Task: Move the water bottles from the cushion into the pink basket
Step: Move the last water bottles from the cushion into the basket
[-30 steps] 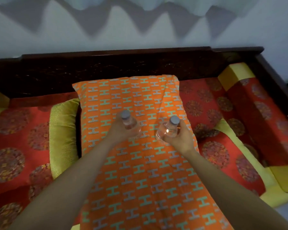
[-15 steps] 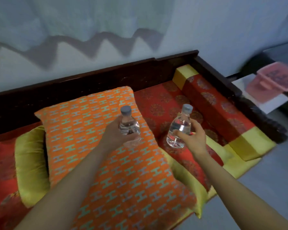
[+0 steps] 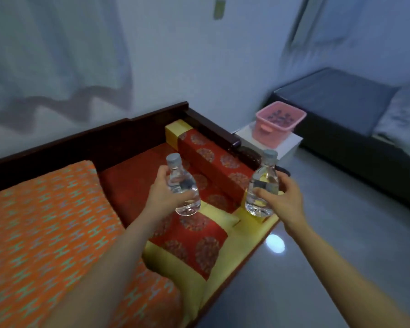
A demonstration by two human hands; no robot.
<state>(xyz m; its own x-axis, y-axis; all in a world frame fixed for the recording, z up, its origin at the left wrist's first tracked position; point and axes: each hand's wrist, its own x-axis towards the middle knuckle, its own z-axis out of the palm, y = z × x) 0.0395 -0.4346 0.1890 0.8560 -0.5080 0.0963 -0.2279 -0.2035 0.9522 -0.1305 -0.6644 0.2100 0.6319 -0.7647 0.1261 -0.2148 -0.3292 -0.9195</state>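
Note:
My left hand (image 3: 162,197) grips a clear water bottle (image 3: 181,185) with a grey cap, held upright above the red seat. My right hand (image 3: 283,200) grips a second clear water bottle (image 3: 262,185), also upright, over the bench's right end. The orange patterned cushion (image 3: 45,233) lies at the lower left, with nothing on it in view. The pink basket (image 3: 278,123) stands on a small white table (image 3: 291,143) beyond the bench's right armrest, well ahead of both hands.
A dark wooden bench frame (image 3: 211,125) with a red and yellow bolster (image 3: 213,162) lies between my hands and the basket. A dark grey bed (image 3: 355,110) runs along the right. Grey floor (image 3: 341,233) spreads to the right of the bench.
The view has swung right, away from the cushion. Both hands have carried their bottles rightward past the cushion toward the bench's end, and the pink basket has come fully into view.

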